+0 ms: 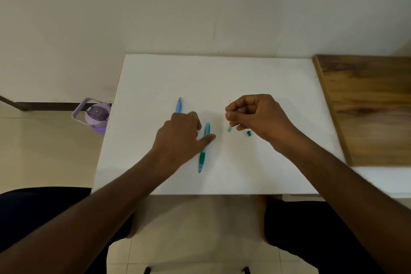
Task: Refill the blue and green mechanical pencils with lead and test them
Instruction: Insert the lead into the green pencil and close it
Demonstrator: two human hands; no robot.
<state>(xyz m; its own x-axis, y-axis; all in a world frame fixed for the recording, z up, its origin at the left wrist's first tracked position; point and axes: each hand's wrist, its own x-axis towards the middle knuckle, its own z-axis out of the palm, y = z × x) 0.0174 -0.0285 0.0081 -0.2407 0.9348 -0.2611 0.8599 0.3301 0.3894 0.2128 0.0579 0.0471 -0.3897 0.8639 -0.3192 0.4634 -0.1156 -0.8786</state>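
I saw my left hand (178,131) resting on the white tabletop (266,78), thumb across the green pencil (204,151), hiding part of the blue pencil (178,104). My right hand (255,115) pinched a thin lead (230,102), near a small green cap (248,133).

White table (266,78) — two pencils (204,149), caps (248,133)

Green pencil (204,147) lying lengthwise, uncapped; blue pencil (178,105) left, parallel
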